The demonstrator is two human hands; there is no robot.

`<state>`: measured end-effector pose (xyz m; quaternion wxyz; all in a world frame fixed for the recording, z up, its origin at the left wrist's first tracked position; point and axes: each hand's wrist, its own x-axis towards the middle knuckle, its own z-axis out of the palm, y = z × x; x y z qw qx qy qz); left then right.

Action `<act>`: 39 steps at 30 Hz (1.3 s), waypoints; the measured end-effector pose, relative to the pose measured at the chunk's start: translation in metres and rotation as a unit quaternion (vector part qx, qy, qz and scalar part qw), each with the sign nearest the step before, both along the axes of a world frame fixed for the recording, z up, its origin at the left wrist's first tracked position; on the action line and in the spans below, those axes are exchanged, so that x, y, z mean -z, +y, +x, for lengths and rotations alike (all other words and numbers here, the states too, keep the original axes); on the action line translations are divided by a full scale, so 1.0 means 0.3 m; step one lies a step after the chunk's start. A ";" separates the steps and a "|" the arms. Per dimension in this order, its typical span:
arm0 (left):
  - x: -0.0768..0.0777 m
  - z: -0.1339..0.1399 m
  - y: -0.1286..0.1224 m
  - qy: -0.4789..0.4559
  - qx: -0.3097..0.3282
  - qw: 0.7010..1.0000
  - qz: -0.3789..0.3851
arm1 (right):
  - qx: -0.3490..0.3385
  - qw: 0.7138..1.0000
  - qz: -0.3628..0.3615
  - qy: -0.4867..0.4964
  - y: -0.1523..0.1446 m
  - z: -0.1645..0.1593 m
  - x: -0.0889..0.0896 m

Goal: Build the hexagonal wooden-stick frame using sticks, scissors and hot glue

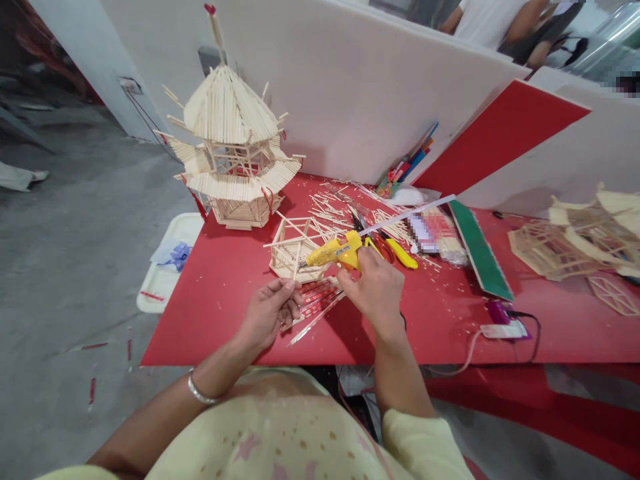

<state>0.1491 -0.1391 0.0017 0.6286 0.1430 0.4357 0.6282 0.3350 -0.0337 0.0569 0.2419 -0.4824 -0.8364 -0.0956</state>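
My right hand (377, 287) grips a yellow hot glue gun (335, 252), with a long clear glue stick (410, 215) standing out of its back. The gun's nozzle points left over a small open frame of thin wooden sticks (280, 257). Just in front of that frame, my left hand (274, 308) has thumb and forefinger pinched together at the lower end of a thin wooden stick (299, 257). Its other fingers are curled. Beneath both hands lie red-and-white paper-wrapped sticks (317, 300).
A tall stick-built pagoda (230, 153) stands back left. Loose sticks (327, 208), yellow-handled pliers (401, 253) and a green board (480, 250) lie on the red table (200, 333). Further right are another stick model (545, 247) and a power strip (505, 329). A white tray (145, 300) sits left, below.
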 end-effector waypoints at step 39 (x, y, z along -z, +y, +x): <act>-0.025 0.019 0.044 -0.002 -0.023 1.000 -0.013 | 0.012 1.000 0.004 0.007 -0.006 0.011 0.014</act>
